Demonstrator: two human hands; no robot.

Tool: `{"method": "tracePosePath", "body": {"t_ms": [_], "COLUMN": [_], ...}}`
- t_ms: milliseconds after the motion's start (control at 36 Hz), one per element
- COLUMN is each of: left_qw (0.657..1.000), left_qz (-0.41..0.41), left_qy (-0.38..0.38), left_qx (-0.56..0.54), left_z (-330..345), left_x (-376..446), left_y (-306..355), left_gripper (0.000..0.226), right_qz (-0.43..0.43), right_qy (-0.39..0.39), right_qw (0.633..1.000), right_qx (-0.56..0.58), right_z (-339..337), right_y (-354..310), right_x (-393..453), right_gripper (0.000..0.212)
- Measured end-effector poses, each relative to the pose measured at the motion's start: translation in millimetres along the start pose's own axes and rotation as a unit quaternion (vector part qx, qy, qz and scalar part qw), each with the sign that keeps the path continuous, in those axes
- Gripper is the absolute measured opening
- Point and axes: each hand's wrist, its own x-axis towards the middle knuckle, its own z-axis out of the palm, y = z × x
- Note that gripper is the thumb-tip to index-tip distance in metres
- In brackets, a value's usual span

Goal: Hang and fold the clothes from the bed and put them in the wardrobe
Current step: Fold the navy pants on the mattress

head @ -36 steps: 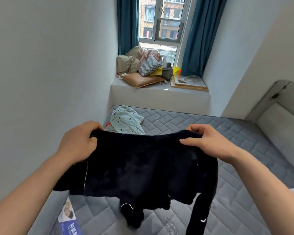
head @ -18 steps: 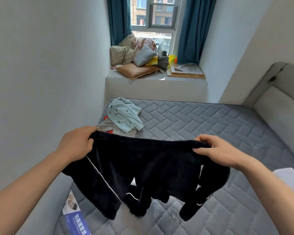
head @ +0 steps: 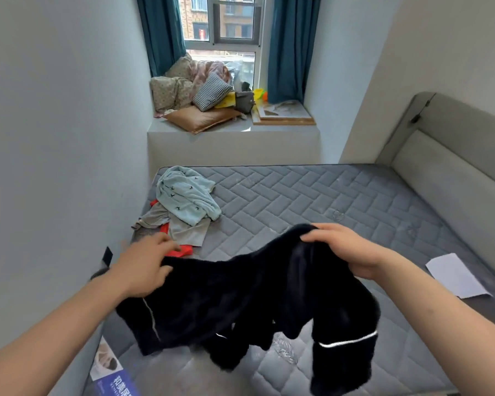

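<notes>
I hold a black fleecy garment (head: 240,295) with white piping low over the grey quilted mattress (head: 312,201). My left hand (head: 143,264) pinches its left top edge between thumb and nearly straight fingers. My right hand (head: 346,252) grips the bunched right top edge, held higher. The garment's lower parts and a cuffed sleeve or leg hang down and touch the mattress. A pile of other clothes lies at the far left of the bed: a light blue printed piece (head: 186,195), a grey piece (head: 183,227) and a red piece (head: 180,250) just beyond my left fingers.
A wall runs close along the bed's left side and a padded headboard (head: 440,172) along the right. A white paper sheet (head: 455,275) lies on the mattress at right, a blue leaflet (head: 115,378) at the near left corner. Pillows (head: 200,101) crowd the window ledge.
Both hands have come down and forward with the black garment, from chest height to just above the mattress. The left hand has dropped lower than the right and its fingers have loosened.
</notes>
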Motion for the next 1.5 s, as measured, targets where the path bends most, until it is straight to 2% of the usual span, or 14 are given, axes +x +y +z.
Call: {"method": "tracePosePath", "body": {"t_ms": [111,222,278,417,528,639,778,889,1028,1111,1250,1389,1444,1500], "left_qw": [0.963,0.856,0.831,0.867,0.822,0.754,0.672,0.695,0.716,0.714,0.708,0.705,0.72,0.767], "left_qz": [0.07,0.074,0.05,-0.038,-0.081,-0.137,-0.139,-0.094,-0.065,-0.067,-0.057,-0.057,-0.066,-0.081], "left_qy": [-0.081,-0.197,-0.168,-0.01,0.05,0.061,0.013,-0.016,-0.016,-0.02,-0.018,-0.008,0.013,0.06], "left_qx": [-0.246,-0.473,-0.529,-0.497,-0.561,-0.64,-0.727,-0.713,-0.695,-0.697,-0.704,-0.707,-0.69,-0.634], "left_z": [-10.9,-26.5,-24.8,-27.9,-49.6,-70.6,-96.2,-116.3,-144.8,-153.1,-157.9,-159.6,-160.7,-160.4], "left_x": [-11.9,-21.3,-20.6,-3.1,11.8,24.5,36.1,35.0,22.7,19.0,12.0,4.7,3.2,3.9], "left_y": [63.2,117.1,129.3,125.8,114.9,110.7,114.8,119.5,109.7,103.0,98.7,88.9,75.4,52.5], "left_gripper": [0.03,0.045,0.048,0.043,0.015,0.015,0.024,0.014,0.017,0.021,0.024,0.023,0.016,0.017], "right_qz": [0.004,0.001,0.005,-0.014,-0.04,-0.036,0.03,0.0,0.023,0.018,0.021,0.015,0.007,0.011], "right_qy": [0.009,0.012,0.0,-0.049,0.039,0.088,0.029,0.012,0.053,0.08,0.125,0.126,0.137,0.166], "right_qw": [0.998,0.994,0.992,0.987,0.993,0.995,0.991,0.993,0.992,0.989,0.977,0.981,0.985,0.985], "right_qx": [0.061,0.111,0.124,0.149,0.102,-0.017,-0.127,-0.118,-0.113,-0.124,-0.17,-0.148,-0.107,-0.045], "right_z": [27.0,56.0,66.8,76.9,69.2,72.3,104.5,126.7,141.2,150.0,169.4,179.5,169.6,149.8], "right_y": [-23.1,-31.3,-32.6,-22.6,11.6,85.5,149.0,148.3,163.2,157.1,142.8,135.6,133.3,129.9], "right_x": [14.6,34.1,40.1,47.9,49.0,40.8,32.5,32.8,53.2,62.0,77.7,90.1,90.5,85.9], "right_gripper": [0.017,0.017,0.021,0.015,0.019,0.026,0.079,0.084,0.12,0.12,0.094,0.013,0.017,0.024]}}
